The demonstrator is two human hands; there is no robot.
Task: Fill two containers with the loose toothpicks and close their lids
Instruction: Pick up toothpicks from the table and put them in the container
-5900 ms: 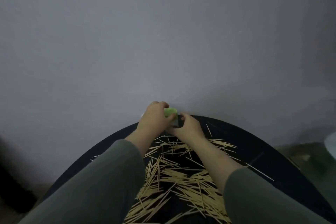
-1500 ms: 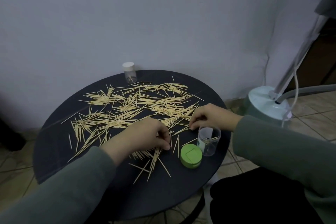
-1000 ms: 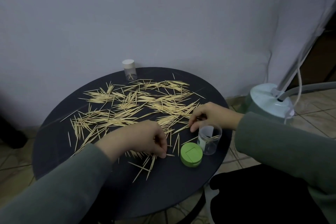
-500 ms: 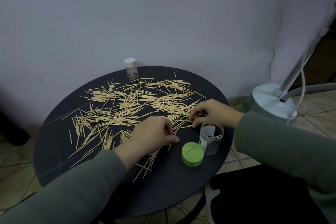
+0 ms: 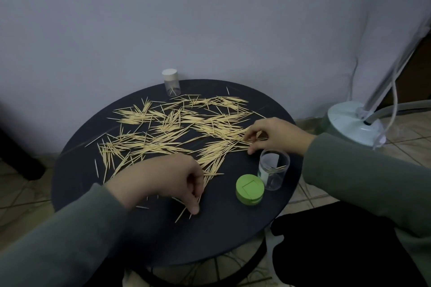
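Toothpicks point(image 5: 177, 128) lie scattered across the far and middle part of your round dark worktop point(image 5: 77, 177), in loose overlapping bundles that reach from the left edge over to your right hand. Your left hand point(image 5: 168, 179) sits at the near side of the pile, knuckles up, fingers curled downward with the thumb tip touching the worktop; its grip appears to pinch a few sticks at the near end of the spread, though the fingertips are partly hidden. Your right hand point(image 5: 272, 134) rests on the right end of the pile, fingers bent and the grip pinching some toothpicks against the worktop.

Just near your right hand stands an open clear container point(image 5: 273, 171), upright, with a few toothpicks leaning inside it and a pale label on its wall. Its green lid point(image 5: 249, 190) lies flat on the worktop, touching or just beside the container on its near-left. A second clear container point(image 5: 172, 85), topped with a white cap, stands upright at the far edge of the worktop, close to the wall, with a few sticks inside.

To the right, on the tiled floor, stands a pale round appliance base point(image 5: 354, 123) with hoses rising from it.
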